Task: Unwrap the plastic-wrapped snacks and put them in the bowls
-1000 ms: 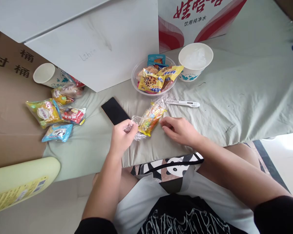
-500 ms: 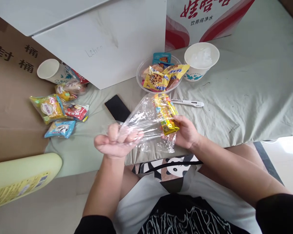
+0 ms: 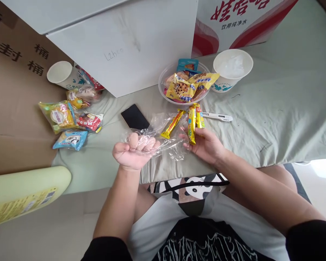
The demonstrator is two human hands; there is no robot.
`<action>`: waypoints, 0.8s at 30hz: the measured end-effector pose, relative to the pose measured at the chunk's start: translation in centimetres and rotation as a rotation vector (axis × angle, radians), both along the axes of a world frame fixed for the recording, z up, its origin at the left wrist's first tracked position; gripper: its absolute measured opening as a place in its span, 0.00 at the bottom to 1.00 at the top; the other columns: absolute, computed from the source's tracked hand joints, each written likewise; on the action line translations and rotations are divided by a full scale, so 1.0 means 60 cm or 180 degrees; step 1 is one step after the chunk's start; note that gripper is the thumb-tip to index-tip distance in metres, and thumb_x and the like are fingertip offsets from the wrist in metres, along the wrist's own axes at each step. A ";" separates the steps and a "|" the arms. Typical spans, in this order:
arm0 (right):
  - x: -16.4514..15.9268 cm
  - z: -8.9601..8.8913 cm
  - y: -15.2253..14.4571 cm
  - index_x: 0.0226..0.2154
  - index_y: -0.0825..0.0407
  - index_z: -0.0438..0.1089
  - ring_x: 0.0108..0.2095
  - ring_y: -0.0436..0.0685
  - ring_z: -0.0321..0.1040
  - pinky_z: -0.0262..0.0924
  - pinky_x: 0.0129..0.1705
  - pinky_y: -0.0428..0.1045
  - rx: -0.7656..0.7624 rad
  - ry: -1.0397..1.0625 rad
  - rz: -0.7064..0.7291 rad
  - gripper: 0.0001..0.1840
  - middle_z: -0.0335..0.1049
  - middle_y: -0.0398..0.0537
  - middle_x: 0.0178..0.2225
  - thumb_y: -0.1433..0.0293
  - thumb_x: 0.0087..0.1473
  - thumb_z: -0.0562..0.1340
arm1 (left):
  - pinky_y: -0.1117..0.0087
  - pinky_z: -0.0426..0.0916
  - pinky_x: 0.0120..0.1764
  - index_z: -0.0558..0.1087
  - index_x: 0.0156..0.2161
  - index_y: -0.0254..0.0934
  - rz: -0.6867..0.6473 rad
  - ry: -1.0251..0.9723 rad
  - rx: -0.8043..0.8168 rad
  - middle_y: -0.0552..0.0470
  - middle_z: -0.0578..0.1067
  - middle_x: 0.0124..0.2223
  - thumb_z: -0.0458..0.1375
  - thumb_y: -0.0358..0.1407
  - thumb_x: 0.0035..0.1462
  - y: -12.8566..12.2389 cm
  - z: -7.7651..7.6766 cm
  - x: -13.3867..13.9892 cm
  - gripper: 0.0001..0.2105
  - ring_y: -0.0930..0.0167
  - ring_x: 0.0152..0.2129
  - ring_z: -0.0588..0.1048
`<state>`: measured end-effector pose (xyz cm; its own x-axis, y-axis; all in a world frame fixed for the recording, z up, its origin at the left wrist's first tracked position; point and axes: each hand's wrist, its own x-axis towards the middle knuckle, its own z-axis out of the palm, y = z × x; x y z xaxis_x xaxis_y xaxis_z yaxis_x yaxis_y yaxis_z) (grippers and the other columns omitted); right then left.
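Observation:
My left hand (image 3: 132,154) is closed, palm up, with a clear plastic bag (image 3: 168,145) caught in its curled fingers. The crumpled bag stretches rightward below the phone. My right hand (image 3: 209,146) pinches yellow-wrapped snack sticks (image 3: 191,125), at least two side by side, between thumb and fingers. Another yellow-wrapped stick (image 3: 173,124) lies slanted at the bag, between my hands; whether it is inside or on top I cannot tell. Just beyond stands a clear round bowl (image 3: 161,88) of wrapped snacks, with yellow cookie packets (image 3: 180,88) uppermost.
A black phone (image 3: 135,116) lies beyond my left hand, a white utility knife (image 3: 217,116) beyond my right. One paper cup (image 3: 230,74) holds clear plastic; another cup (image 3: 63,75) lies tipped near several snack packets (image 3: 60,116). White boxes (image 3: 152,47) stand behind.
The bag has sunk and crumpled toward the cloth. The yellow sticks, bunched behind its film before, have separated: one lies apart at the bag, the others stay in my right hand.

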<state>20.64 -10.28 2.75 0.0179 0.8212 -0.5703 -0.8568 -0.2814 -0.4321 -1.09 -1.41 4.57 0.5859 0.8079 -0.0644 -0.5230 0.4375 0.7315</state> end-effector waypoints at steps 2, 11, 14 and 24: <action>0.004 0.002 -0.002 0.38 0.48 0.72 0.29 0.52 0.75 0.72 0.27 0.45 -0.0132 -0.0249 -0.0044 0.18 0.79 0.41 0.33 0.72 0.41 0.70 | 0.68 0.56 0.25 0.48 0.17 0.38 0.0122 -0.0020 0.0073 0.60 0.39 0.16 0.63 0.47 0.47 0.003 -0.001 -0.011 0.28 0.74 0.15 0.51; 0.014 0.000 -0.005 0.36 0.49 0.69 0.28 0.50 0.72 0.68 0.30 0.46 0.0069 -0.1264 -0.0128 0.20 0.76 0.41 0.34 0.68 0.38 0.72 | 0.70 0.54 0.21 0.66 0.20 0.40 -0.0879 -0.1611 0.0723 0.66 0.47 0.12 0.64 0.50 0.54 0.048 -0.012 -0.077 0.20 0.80 0.08 0.47; 0.018 -0.004 -0.004 0.36 0.49 0.69 0.27 0.48 0.69 0.64 0.30 0.46 0.0225 -0.1814 -0.0087 0.20 0.74 0.40 0.34 0.66 0.39 0.72 | 0.70 0.54 0.22 0.65 0.22 0.38 -0.1777 -0.1986 0.0779 0.68 0.53 0.14 0.68 0.44 0.53 0.055 0.004 -0.062 0.19 0.81 0.09 0.52; 0.016 -0.001 -0.025 0.37 0.50 0.67 0.30 0.56 0.69 0.66 0.35 0.53 0.0872 -0.3130 0.1754 0.12 0.71 0.44 0.30 0.62 0.51 0.63 | 0.65 0.46 0.20 0.57 0.22 0.39 -0.2534 -0.2191 0.0863 0.67 0.48 0.11 0.63 0.43 0.61 0.033 0.009 -0.046 0.23 0.78 0.09 0.47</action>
